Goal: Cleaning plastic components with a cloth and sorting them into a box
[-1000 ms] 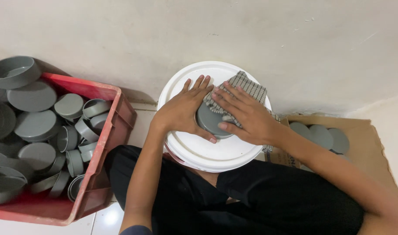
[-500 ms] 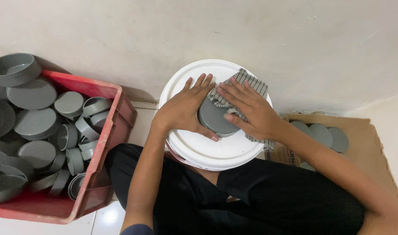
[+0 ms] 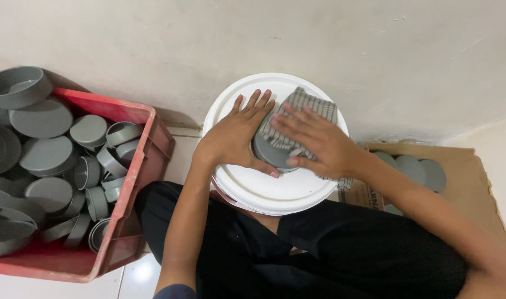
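A grey round cap [image 3: 270,156] lies on the white lid of a bucket [image 3: 264,194] between my legs. My left hand [image 3: 236,135] grips the cap's left side, fingers spread over its edge. My right hand [image 3: 314,141] presses a grey striped cloth [image 3: 311,108] flat onto the cap's top. The cloth drapes over the cap and off the lid's right rim, hiding most of the cap.
A red crate [image 3: 136,182] at the left is filled with several grey caps [image 3: 45,119] of different sizes. An open cardboard box [image 3: 474,182] at the right holds three grey caps [image 3: 411,166]. A pale wall rises just behind the bucket.
My right hand with the cloth has slid from the cap's lower right up over its top. The left hand stays on the cap's left side.
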